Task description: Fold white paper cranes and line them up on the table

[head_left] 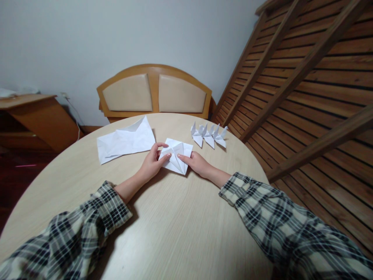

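Between my hands is a folded white paper (176, 149), its creased flaps meeting near the middle. My left hand (153, 159) grips its left edge, thumb on top and fingers partly hidden beneath. On the opposite edge, my right hand (199, 162) pinches the paper with its thumb on top; its other fingers are mostly out of sight underneath. To the left lie larger white sheets (126, 139), creased and partly folded up at the far corner. Right of the held paper, several white origami cranes (208, 136) stand close together in a row.
Everything rests on a round light-wood table (163, 217). Behind it stands a wooden headboard (155, 91) with cream panels against the wall. A slatted wooden frame (305, 89) leans along the right side. At the left is a brown desk (37, 116) with a cable beside it.
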### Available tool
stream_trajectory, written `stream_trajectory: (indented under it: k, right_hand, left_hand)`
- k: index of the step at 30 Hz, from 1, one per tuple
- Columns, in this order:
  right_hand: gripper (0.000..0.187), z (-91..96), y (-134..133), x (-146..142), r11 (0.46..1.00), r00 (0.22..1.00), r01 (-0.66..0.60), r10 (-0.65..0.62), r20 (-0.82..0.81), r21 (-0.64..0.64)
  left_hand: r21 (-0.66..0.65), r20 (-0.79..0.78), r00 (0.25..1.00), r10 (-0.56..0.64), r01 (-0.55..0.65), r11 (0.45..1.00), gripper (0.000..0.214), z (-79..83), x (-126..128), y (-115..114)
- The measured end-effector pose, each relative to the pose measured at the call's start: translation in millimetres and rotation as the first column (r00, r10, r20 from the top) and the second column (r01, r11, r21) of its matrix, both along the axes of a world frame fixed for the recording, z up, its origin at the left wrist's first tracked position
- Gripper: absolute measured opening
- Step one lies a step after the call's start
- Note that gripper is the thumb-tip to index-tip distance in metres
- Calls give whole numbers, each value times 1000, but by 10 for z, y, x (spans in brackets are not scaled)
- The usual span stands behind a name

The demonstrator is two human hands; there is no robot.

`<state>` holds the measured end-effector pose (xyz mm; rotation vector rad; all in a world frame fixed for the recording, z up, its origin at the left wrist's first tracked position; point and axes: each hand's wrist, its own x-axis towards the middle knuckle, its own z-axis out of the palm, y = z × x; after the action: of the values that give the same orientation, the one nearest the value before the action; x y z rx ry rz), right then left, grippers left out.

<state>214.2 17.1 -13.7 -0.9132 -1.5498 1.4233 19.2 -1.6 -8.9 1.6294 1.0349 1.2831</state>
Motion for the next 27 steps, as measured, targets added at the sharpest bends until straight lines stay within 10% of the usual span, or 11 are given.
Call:
stream_trajectory:
  k: [27]
  right_hand:
    - [44,23,-62,12,989,997,-82,80,20,120]
  left_hand:
    - [26,-53,999,-11,12,1000,44,36,1,-46]
